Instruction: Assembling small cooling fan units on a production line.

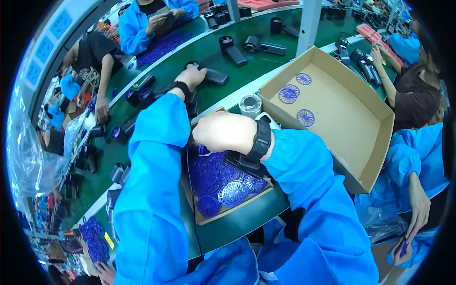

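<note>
My left hand (191, 76) reaches onto the green belt, its fingers curled over the round end of a dark hair-dryer-shaped housing (216, 77). The housing's handle sticks out to the right. My right hand (223, 132) is curled, back upward, above a shallow cardboard tray (205, 220). Its fingertips are hidden, and I cannot make out what they hold. Purple spoked discs (232, 193) fill the tray, and a bit of purple shows just below the hand. Both wrists wear black bands.
A large cardboard box (346, 102) with several purple discs stands to the right. Beside it is a white and grey cylinder (250, 105). More dark housings (233, 52) lie along the belt (256, 66). Co-workers sit across and at both sides. A white post (309, 26) rises behind the box.
</note>
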Available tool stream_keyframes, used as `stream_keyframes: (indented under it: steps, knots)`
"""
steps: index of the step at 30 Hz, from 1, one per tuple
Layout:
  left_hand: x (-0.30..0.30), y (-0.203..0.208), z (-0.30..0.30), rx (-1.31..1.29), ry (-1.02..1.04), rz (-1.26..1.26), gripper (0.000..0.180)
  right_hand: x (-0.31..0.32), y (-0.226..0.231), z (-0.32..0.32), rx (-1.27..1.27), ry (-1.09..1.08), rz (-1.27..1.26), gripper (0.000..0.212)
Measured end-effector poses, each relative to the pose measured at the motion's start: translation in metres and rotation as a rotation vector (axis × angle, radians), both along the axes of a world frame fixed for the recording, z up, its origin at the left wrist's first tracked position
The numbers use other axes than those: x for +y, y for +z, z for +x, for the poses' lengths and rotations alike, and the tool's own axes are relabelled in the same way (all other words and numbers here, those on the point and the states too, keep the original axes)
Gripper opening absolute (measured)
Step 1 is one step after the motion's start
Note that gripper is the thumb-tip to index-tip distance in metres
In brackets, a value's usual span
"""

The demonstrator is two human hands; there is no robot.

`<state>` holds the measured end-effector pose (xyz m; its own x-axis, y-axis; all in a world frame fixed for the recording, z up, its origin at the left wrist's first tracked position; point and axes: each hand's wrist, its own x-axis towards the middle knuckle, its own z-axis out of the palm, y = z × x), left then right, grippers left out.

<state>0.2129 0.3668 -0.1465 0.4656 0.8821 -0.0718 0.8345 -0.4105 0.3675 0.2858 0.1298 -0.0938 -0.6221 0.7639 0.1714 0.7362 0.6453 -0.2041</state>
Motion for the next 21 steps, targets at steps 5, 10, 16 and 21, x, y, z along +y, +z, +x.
stream_keyframes:
  steps: [5,10,16,21]
  knots:
    - [0.0,-0.03,0.034,-0.277,0.39,0.145,0.086,-0.003,0.018,0.02,0.0,0.02,-0.056,0.011]
    - [0.004,-0.026,0.044,-0.693,0.539,-0.13,0.099,-0.001,0.034,0.019,-0.035,-0.038,-0.229,0.014]
    - [-0.029,0.032,0.016,-1.131,0.373,-0.298,0.072,0.003,0.045,0.033,0.022,0.107,-0.398,0.026]
    - [-0.053,0.1,-0.07,-1.643,0.053,-0.938,0.056,0.001,0.051,0.033,0.221,0.184,-0.464,0.026]
